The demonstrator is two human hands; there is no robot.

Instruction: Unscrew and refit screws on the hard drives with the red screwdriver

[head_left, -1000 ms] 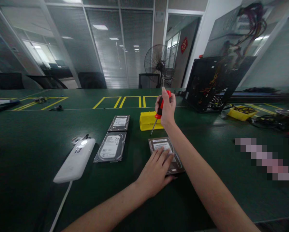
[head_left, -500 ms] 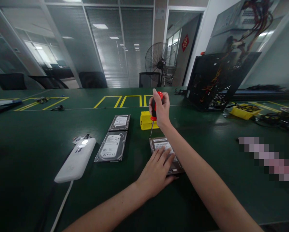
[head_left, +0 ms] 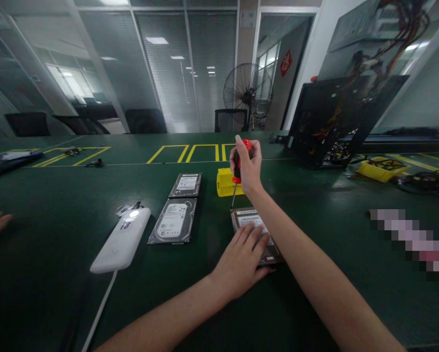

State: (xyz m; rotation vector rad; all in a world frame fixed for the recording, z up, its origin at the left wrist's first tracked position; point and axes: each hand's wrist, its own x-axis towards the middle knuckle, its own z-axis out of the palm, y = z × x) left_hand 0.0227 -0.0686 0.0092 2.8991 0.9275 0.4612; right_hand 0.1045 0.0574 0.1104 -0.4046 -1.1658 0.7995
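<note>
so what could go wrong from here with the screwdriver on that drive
The screwdriver leans, its tip at the far left corner of the hard drive, so it could slip and scratch the label or catch the fingers of the left hand spread there. The yellow container sits just beyond that corner, so the right hand might knock it.

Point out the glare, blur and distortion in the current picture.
Head view: a bright glare spot sits on the white power bank-like device; ceiling lights reflect in the glass partition; wide-angle stretch tilts the computer case outward; a pixelated patch hides something at right; the screwdriver tip is too small to judge its focus.
</note>
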